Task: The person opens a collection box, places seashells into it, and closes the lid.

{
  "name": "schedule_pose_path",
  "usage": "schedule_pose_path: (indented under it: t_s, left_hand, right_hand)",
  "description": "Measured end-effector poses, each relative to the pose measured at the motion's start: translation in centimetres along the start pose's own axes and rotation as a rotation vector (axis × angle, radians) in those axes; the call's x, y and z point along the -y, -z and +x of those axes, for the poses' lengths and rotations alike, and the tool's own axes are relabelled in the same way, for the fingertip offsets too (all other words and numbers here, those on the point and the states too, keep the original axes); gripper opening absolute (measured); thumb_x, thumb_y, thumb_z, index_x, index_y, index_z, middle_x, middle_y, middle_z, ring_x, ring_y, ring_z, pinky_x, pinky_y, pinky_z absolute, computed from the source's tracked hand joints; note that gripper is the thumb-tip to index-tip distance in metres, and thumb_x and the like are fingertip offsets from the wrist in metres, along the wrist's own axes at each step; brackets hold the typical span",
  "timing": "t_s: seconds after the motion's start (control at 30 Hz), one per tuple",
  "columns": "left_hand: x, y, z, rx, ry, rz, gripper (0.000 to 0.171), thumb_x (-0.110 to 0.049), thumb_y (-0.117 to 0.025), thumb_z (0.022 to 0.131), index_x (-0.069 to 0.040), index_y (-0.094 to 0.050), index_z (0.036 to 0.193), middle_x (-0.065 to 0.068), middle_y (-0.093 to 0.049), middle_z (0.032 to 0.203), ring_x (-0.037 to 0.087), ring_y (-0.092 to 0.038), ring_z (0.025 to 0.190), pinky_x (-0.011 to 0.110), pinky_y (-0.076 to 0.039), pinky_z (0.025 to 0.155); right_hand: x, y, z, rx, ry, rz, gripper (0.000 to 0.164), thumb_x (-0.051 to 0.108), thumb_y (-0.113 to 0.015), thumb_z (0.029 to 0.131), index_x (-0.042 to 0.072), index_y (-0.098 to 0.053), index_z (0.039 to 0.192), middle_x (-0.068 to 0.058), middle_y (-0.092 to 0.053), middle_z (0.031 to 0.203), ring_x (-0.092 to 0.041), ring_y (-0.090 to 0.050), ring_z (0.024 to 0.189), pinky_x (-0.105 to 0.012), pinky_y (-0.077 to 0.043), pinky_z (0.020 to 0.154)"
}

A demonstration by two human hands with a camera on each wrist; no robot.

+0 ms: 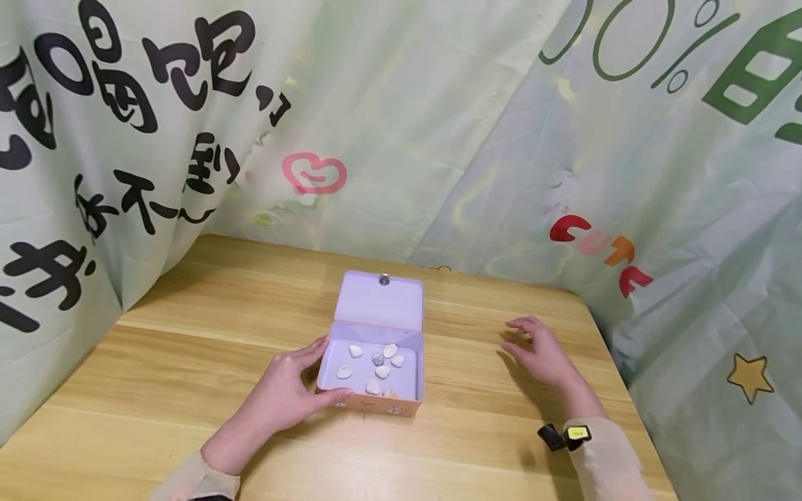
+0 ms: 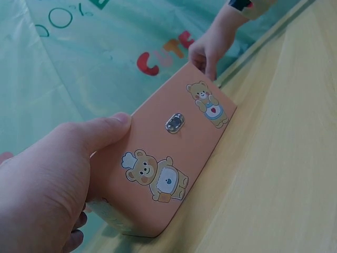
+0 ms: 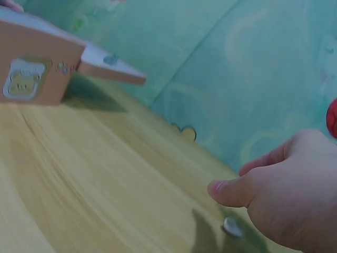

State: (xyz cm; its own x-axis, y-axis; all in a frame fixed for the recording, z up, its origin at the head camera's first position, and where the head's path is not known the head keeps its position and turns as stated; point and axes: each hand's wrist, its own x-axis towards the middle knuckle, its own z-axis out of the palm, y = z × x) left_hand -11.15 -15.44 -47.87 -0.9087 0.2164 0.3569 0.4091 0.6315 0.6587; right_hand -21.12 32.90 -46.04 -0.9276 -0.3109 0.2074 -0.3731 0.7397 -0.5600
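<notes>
An orange tin box (image 1: 401,406) with a lilac inside stands on the table, its lid (image 1: 381,300) tipped back. Several pale seashells (image 1: 382,372) are spread over its floor. My left hand (image 1: 285,390) holds the box at its left end, thumb on the front wall and fingers along the side. Bear pictures and a metal clasp (image 2: 175,123) show on the box front in the left wrist view. Off to the right, my right hand (image 1: 535,351) hovers over the table, holding nothing visible. A small white shell (image 3: 232,226) lies below it in the right wrist view.
The wooden table (image 1: 250,292) runs back to a printed cloth curtain (image 1: 401,125), which also hangs along the left and right sides. A dark wristband (image 1: 554,437) with a yellow display sits on the right wrist.
</notes>
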Motion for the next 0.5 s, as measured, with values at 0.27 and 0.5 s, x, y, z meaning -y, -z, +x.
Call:
schedule_pose_path:
  t_s: [0.27, 0.5]
  left_hand:
    - [0.0, 0.0, 0.0, 0.008, 0.013, 0.000, 0.107, -0.066, -0.090, 0.074, 0.009, -0.058, 0.143, 0.024, -0.058, 0.144, 0.041, -0.058, 0.130, 0.053, -0.048, 0.106]
    - [0.0, 0.0, 0.0, 0.009, 0.015, -0.007, 0.107, -0.067, -0.089, 0.074, 0.010, -0.058, 0.143, 0.023, -0.058, 0.144, 0.035, -0.061, 0.128, 0.050, -0.054, 0.102]
  right_hand:
    - [-1.6, -1.2, -0.1, -0.002, -0.058, -0.008, 0.043, 0.012, -0.075, 0.101, -0.010, -0.062, 0.135, -0.026, -0.061, 0.127, -0.044, -0.063, 0.113, -0.061, -0.053, 0.095]
    - [-2.1, -1.5, -0.2, -0.022, -0.066, -0.027, 0.032, 0.009, -0.074, 0.101, -0.010, -0.068, 0.126, -0.021, -0.064, 0.116, -0.039, -0.064, 0.106, -0.057, -0.053, 0.092]
